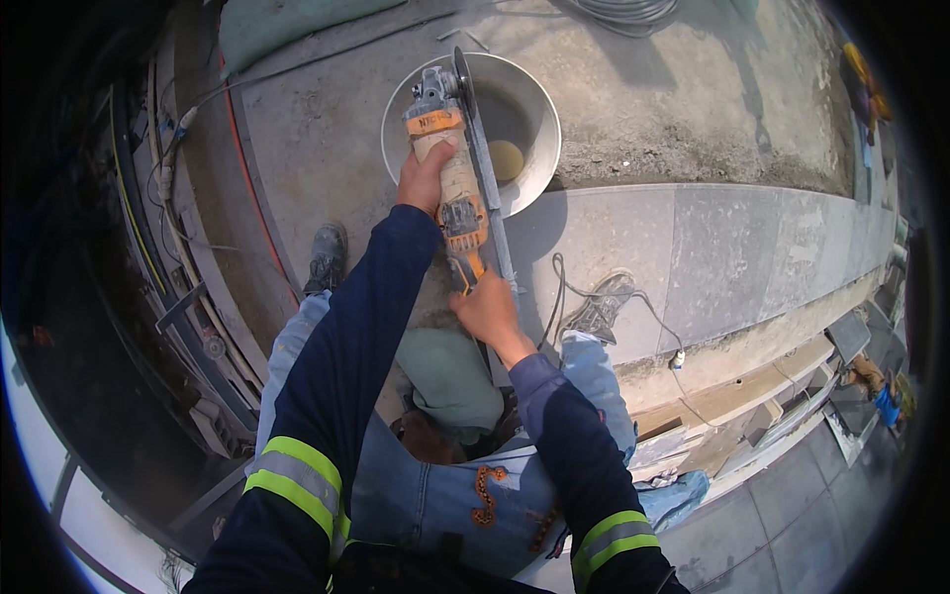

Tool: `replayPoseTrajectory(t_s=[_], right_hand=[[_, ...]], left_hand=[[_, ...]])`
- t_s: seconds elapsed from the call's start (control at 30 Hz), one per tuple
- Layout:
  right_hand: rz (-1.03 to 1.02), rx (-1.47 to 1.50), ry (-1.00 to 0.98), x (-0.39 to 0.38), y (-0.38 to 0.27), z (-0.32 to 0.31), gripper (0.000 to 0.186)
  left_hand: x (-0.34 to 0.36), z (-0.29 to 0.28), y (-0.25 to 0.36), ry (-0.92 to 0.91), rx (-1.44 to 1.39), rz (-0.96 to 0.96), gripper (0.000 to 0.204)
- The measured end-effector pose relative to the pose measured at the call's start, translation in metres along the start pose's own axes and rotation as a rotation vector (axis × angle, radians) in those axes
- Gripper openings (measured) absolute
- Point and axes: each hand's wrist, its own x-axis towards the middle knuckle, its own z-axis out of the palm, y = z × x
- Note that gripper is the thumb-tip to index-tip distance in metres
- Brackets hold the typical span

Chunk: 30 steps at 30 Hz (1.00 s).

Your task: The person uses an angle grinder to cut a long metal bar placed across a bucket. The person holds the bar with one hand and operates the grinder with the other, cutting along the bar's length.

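An orange and grey angle grinder [462, 211], dusty and wrapped in pale tape, points away from me in both hands. My left hand [424, 180] is closed around its body, just behind the gear head. Farther back, my right hand [490, 311] grips the rear handle. The thin cutting disc [461, 77] stands on edge at the front right of the head. Along the grinder's right side runs a narrow grey strip [489, 183]; whether my right hand touches it is hidden. Beneath the head sits a pale round bucket [535, 111] with something yellowish inside.
A grey-green sack [450, 384] lies between my legs, another green sack [287, 25] at the far left. Large grey slabs [727, 259] stretch to the right. A black cord with a connector [677, 359] crosses them. An orange hose [240, 148] runs along the left; coiled cable [630, 12] lies far ahead.
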Motion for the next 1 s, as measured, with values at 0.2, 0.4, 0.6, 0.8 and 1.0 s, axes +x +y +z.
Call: replayPoseTrajectory(t_s=[0.2, 0.4, 0.6, 0.8, 1.0], right_hand=[[-0.028, -0.009, 0.011, 0.002, -0.001, 0.001, 0.051], [0.005, 0.009, -0.008, -0.002, -0.002, -0.002, 0.053], [0.027, 0.013, -0.035, -0.011, 0.003, -0.002, 0.053], [0.033, 0.013, -0.021, -0.018, 0.012, 0.000, 0.052], [0.024, 0.020, -0.024, -0.028, 0.016, 0.000, 0.051]], left_hand=[[0.004, -0.001, 0.002, -0.006, -0.010, -0.004, 0.047], [-0.002, 0.001, -0.002, -0.002, -0.034, 0.007, 0.045], [-0.010, -0.003, -0.010, 0.004, -0.017, 0.011, 0.043], [-0.023, 0.002, -0.012, 0.019, -0.014, 0.018, 0.043], [-0.033, 0.000, -0.016, 0.021, -0.003, 0.027, 0.042]])
